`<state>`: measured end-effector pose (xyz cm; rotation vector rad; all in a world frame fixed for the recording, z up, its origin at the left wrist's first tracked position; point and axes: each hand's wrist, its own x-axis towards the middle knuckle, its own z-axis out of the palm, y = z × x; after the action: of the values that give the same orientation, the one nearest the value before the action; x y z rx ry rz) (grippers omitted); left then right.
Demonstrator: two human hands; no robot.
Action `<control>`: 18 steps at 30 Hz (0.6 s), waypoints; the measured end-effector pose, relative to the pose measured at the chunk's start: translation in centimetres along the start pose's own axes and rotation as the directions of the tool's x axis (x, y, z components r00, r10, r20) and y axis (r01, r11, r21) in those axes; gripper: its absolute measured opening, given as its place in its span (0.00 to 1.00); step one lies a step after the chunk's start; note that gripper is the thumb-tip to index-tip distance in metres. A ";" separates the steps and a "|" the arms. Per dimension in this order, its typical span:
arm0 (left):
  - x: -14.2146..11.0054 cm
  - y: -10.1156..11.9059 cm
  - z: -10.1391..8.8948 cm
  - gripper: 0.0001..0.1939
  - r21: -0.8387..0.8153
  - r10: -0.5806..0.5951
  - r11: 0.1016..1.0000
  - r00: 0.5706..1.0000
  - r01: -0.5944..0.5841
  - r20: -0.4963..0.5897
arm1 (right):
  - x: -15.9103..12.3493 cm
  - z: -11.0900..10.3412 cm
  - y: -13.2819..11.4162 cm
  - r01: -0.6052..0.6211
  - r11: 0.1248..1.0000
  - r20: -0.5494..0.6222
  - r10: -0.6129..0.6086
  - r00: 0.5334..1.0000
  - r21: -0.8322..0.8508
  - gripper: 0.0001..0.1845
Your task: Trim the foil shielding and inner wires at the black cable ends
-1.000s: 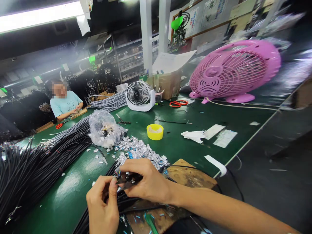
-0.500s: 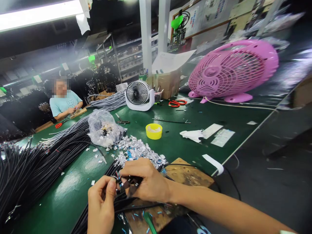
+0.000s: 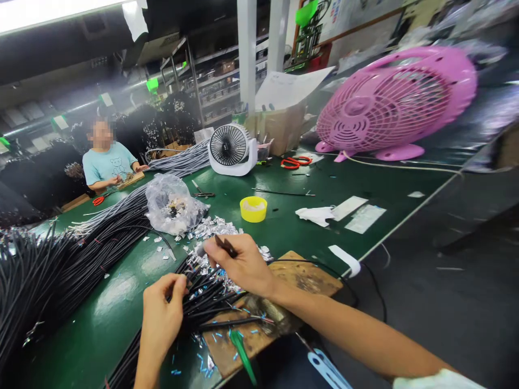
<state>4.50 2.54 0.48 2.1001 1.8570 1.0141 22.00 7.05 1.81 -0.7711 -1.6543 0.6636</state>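
My left hand [image 3: 162, 308] is closed, thumb and fingers pinched at the end of a black cable beside the bundle; the fingers hide most of that end. My right hand [image 3: 245, 267] is closed around a small dark metal tool [image 3: 226, 246], whose narrow tips stick up past the fingers; its exact kind is hidden. Below both hands lie black cables [image 3: 203, 308], some with stripped ends and thin coloured wires, across a worn wooden board [image 3: 304, 275]. A pile of silver foil scraps [image 3: 213, 227] lies just behind my right hand.
On the green table [image 3: 121, 308] are a clear plastic bag of scraps [image 3: 172, 202], a yellow tape roll [image 3: 253, 209], red-handled scissors [image 3: 295, 162], a white fan [image 3: 232, 151] and a pink fan [image 3: 389, 108]. A green handle [image 3: 242, 354] lies near the front. A person [image 3: 109, 162] sits opposite.
My right hand has lifted away from my left, with the tool now pointing up and away. The left hand has shifted slightly left, uncovering cable ends on the board.
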 end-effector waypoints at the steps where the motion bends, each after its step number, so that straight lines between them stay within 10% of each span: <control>1: 0.1 -0.1 0.4 0.15 0.024 0.010 1.000 0.999 -0.010 0.031 | 0.4 -0.2 -0.1 -0.019 1.000 -0.004 0.019 1.000 0.017 0.24; 10: 0.7 -2.4 2.8 0.05 0.180 0.043 0.982 0.998 -0.053 0.055 | 4.4 0.7 -1.4 -0.032 0.999 0.287 0.029 0.958 0.005 0.21; 18: 1.3 -1.6 3.6 0.07 0.194 0.049 0.980 0.999 -0.043 -0.022 | 2.5 2.2 0.0 -0.028 0.995 0.295 0.056 0.954 -0.097 0.19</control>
<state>5.24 5.16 -2.58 2.2566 2.0019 0.9083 19.50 8.92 2.86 -0.8030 -1.9587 0.7675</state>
